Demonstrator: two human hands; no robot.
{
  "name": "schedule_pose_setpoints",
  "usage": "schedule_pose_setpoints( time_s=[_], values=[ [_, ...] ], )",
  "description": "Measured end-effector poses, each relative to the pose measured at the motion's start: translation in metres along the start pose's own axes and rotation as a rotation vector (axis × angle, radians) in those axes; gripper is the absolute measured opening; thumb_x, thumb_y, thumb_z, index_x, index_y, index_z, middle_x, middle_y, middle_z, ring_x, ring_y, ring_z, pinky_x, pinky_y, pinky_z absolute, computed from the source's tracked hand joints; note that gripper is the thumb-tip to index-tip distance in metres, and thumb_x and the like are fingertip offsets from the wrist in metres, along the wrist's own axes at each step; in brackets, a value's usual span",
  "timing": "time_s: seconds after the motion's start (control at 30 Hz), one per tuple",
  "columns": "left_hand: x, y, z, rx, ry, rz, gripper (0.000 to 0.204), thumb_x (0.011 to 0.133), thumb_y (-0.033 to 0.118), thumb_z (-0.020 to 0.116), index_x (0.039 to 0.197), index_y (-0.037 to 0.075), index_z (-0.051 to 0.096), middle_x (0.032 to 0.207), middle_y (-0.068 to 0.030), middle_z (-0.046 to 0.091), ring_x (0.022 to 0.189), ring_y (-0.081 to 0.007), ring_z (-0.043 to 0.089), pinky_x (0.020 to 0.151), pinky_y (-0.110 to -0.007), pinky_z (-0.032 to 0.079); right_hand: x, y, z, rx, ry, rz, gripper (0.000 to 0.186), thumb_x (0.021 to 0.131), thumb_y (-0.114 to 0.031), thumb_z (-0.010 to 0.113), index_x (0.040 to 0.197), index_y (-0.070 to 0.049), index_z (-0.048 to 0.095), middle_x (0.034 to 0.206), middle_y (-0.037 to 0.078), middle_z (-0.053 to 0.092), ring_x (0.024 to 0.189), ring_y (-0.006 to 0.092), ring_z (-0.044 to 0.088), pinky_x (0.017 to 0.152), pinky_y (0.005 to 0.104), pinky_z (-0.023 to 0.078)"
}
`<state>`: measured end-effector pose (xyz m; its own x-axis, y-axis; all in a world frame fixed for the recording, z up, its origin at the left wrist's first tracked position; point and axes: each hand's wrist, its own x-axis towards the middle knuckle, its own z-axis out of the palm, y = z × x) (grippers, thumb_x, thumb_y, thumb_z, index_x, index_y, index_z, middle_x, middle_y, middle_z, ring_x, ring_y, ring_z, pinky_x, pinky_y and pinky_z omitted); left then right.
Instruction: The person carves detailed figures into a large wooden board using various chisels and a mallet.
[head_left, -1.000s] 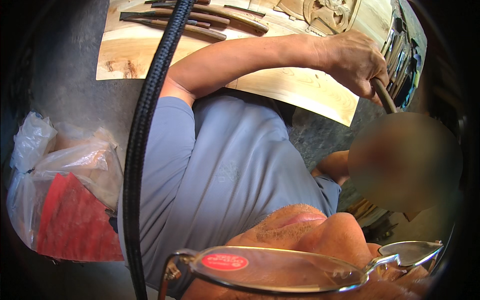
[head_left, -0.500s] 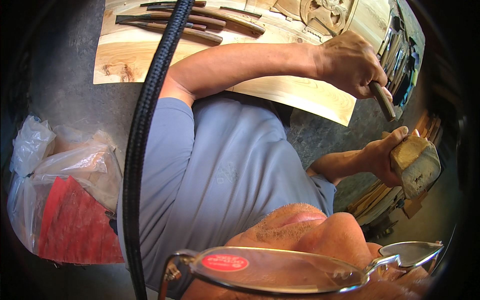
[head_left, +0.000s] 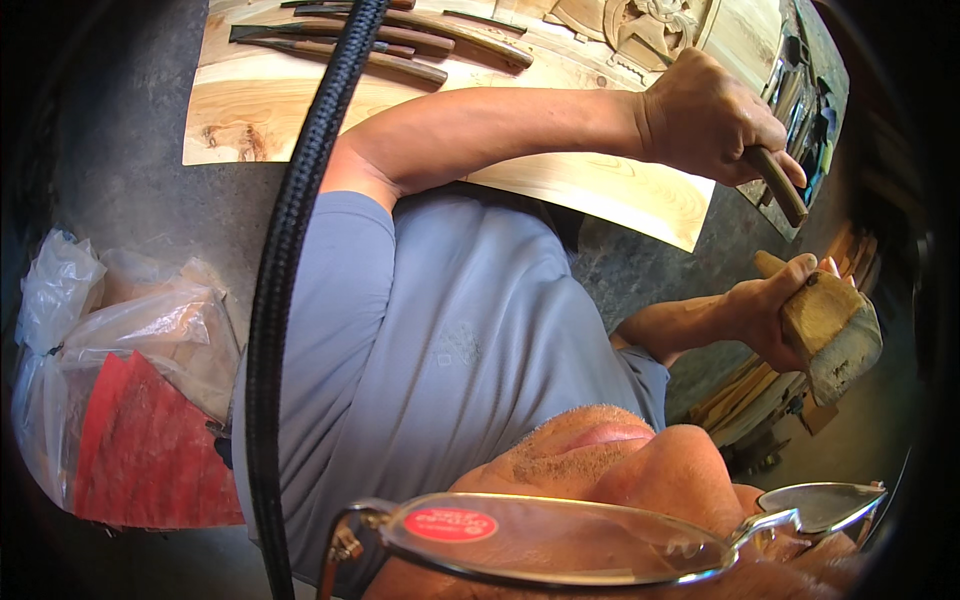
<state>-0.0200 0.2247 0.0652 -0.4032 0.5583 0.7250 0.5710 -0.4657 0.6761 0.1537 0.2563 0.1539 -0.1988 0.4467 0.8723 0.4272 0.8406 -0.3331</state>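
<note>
My left hand (head_left: 710, 125) reaches across to the right and is closed round a carving chisel (head_left: 778, 187). The chisel's wooden handle sticks out of the fist toward the lower right, and a little of its dark blade shows by the carved wooden panel (head_left: 590, 15) at the top. Lower right, my right hand (head_left: 765, 315) grips a wooden mallet (head_left: 825, 315), thumb resting along its worn yellowish block. Fingers on the far side of the mallet are mostly hidden. A short gap separates the mallet from the chisel's handle end.
Several wooden-handled chisels (head_left: 400, 70) lie at the panel's upper left. More tools (head_left: 795, 110) crowd the table's right side. A black braided cable (head_left: 285, 250) crosses the view. Clear plastic bags (head_left: 60, 290) and a red ridged object (head_left: 150, 450) are at left; wood strips (head_left: 740, 400) at right.
My left hand has shifted slightly up and to the right, and the chisel's handle end has swung right. In my right hand the mallet has turned a little.
</note>
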Motion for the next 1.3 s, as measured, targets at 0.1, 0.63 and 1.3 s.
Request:
schedule_pose_setpoints(
  time_s=[0.1, 0.63, 1.3],
  values=[
    [-0.001, -0.003, 0.008, -0.004, 0.097, 0.02, 0.045, 0.085, 0.046, 0.081, 0.059, 0.017, 0.057, 0.059, 0.0, 0.063, 0.052, -0.0204, 0.066, 0.045, -0.036, 0.045, -0.002, -0.007, 0.005, 0.014, 0.041, 0.043, 0.048, 0.078, 0.007, 0.08, 0.115, 0.019, 0.053, 0.098, 0.025, 0.072, 0.08, 0.026, 0.074, 0.081, 0.0393, 0.065],
    [0.015, -0.006, -0.003, -0.057, -0.36, -0.228, 0.021, 0.082, 0.042, 0.076, 0.073, 0.023, 0.077, 0.059, -0.0014, 0.065, 0.053, -0.0194, 0.067, 0.049, -0.04, 0.048, -0.013, -0.002, -0.001, 0.017, 0.032, 0.116, 0.057, 0.076, 0.003, 0.086, 0.119, 0.018, 0.052, 0.106, 0.027, 0.071, 0.087, 0.0275, 0.075, 0.084, 0.0388, 0.067],
    [0.009, -0.018, 0.006, 0.126, -0.041, -0.161, 0.022, 0.084, 0.045, 0.079, 0.074, 0.025, 0.079, 0.058, -0.0018, 0.063, 0.052, -0.0221, 0.066, 0.044, -0.037, 0.045, 0.028, 0.011, 0.003, 0.122, 0.179, -0.063, 0.061, 0.08, -0.006, 0.083, 0.128, 0.011, 0.05, 0.11, 0.022, 0.07, 0.088, 0.0244, 0.076, 0.077, 0.036, 0.068]
  ],
)
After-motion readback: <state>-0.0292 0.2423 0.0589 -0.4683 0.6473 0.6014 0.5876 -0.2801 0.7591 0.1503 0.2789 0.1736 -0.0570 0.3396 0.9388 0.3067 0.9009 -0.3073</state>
